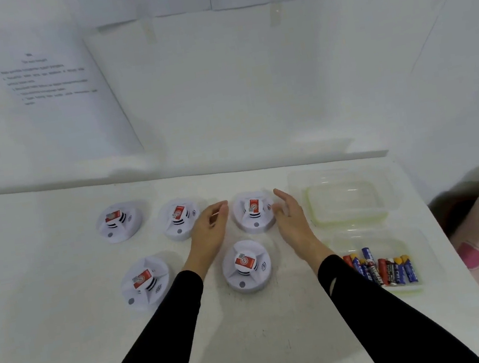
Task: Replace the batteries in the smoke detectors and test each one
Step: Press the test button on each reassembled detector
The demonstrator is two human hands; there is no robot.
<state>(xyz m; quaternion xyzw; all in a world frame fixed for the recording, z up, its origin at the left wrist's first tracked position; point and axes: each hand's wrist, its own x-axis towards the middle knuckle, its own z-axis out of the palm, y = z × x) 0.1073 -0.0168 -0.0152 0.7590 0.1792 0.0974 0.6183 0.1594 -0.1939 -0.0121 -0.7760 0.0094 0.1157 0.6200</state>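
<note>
Smoke detectors (246, 265), five white discs each with a raised hub, a red label and a small grey button, lie on the white tabletop (63, 301): three in a back row, two nearer. Each button faces the person. The back-right detector (253, 210) sits between the left hand (209, 229), fingers loosely curled and holding nothing, and the right hand (292, 220), fingers straight; contact cannot be told. To the right stand a clear tub (349, 220) and, nearer, a second tub (403, 289) holding batteries (382, 269) side by side, long axes running away from the person.
</note>
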